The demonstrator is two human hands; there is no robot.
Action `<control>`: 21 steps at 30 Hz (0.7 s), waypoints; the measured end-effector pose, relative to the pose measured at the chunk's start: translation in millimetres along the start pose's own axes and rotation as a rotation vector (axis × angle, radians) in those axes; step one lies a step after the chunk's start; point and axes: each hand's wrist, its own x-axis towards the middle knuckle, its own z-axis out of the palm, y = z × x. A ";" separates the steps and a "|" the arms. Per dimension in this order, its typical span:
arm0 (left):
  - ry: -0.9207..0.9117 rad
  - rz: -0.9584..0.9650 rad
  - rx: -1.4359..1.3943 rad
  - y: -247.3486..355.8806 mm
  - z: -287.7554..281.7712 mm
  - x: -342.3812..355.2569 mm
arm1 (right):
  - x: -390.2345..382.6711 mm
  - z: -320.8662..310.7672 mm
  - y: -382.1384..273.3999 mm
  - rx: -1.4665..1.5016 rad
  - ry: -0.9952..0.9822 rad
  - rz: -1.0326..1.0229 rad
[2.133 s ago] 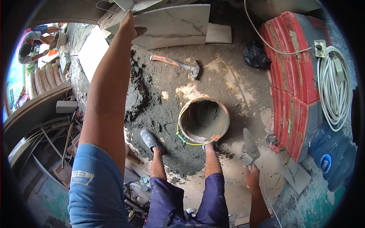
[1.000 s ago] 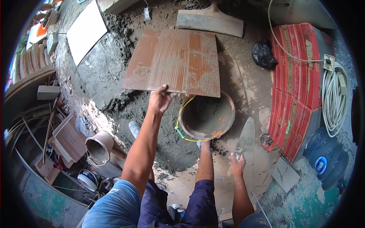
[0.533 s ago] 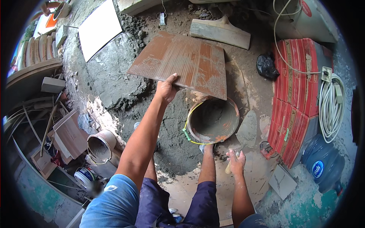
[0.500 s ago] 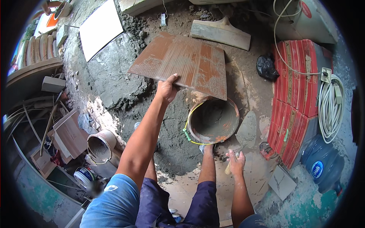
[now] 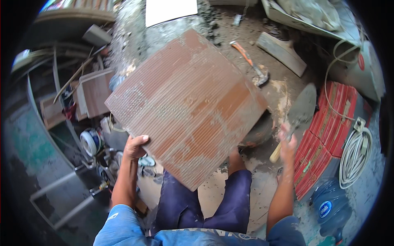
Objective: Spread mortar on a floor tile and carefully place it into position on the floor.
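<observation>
My left hand [image 5: 136,146] grips a large reddish-brown tile [image 5: 186,106] by its left edge, with the ridged underside facing up; the tile fills the middle of the view above my legs. My right hand [image 5: 287,142], slightly blurred, is closed on a trowel [image 5: 303,106], whose wooden handle sticks out below the fingers and whose pointed metal blade rises beside the tile. Most of a mortar bucket [image 5: 259,133] is hidden under the tile's right corner. Beyond that corner a hammer [image 5: 246,57] with an orange handle lies on the dirt floor.
A white board [image 5: 171,10] lies on grey mortar at the top. Red cartons [image 5: 326,131], coiled cable [image 5: 353,160] and a blue water jug [image 5: 331,205] line the right. Scrap boards [image 5: 95,92] and clutter fill the left. A grey block [image 5: 281,51] lies behind the hammer.
My left hand has brought the tile down toward me and turned it. The trowel in my right hand is raised higher. The view has swung left, and the hammer is uncovered again.
</observation>
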 end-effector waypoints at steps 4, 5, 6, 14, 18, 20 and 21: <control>0.072 -0.052 -0.028 11.1 -72.0 -74.8 | 38.8 59.8 -74.8 0.067 -0.343 0.118; 0.078 -0.084 -0.031 7.7 -87.6 -85.2 | 36.5 82.7 -73.2 0.118 -0.410 0.150; 0.117 -0.125 -0.024 4.7 -100.3 -99.1 | 27.4 99.7 -74.0 0.086 -0.513 0.186; 0.067 -0.292 0.086 -37.9 -211.2 -93.9 | -73.7 236.3 45.4 -0.164 -0.630 0.213; 0.015 -0.377 0.111 -108.8 -307.8 -13.4 | -122.0 290.1 101.5 -0.278 -0.348 0.291; -0.063 -0.416 0.021 -147.7 -335.6 33.6 | -145.0 309.7 142.1 -0.238 -0.158 0.280; -0.103 -0.412 -0.058 -164.4 -338.9 58.2 | -153.9 316.4 179.0 -0.200 -0.056 0.249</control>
